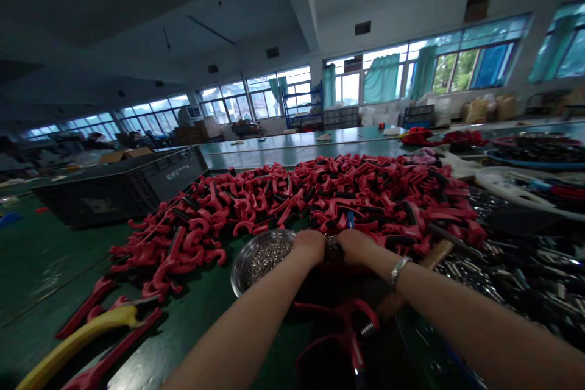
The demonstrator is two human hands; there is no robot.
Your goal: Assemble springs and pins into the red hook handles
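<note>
My left hand [311, 245] and my right hand [356, 245] meet in the middle of the view, both curled around a small metal fitting [332, 246]. Its exact shape is mostly hidden by my fingers. Just left of my left hand sits a steel bowl [240, 271] filled with tiny metal parts. A large heap of red hook-shaped plastic parts [297, 201] lies directly beyond my hands. A wooden-handled hammer [437, 253] rests beside my right hand, and a silver bracelet [400, 271] circles my right wrist. Under my forearms lies a red frame with a coiled spring [350, 329].
A black plastic crate [123, 186] stands left of the heap. Loose metal pins [516, 268] cover the table on the right, beyond which lies a blue-rimmed tray of dark parts [534, 152]. A yellow handle [77, 341] and red bars lie at the near left on the green table [55, 256].
</note>
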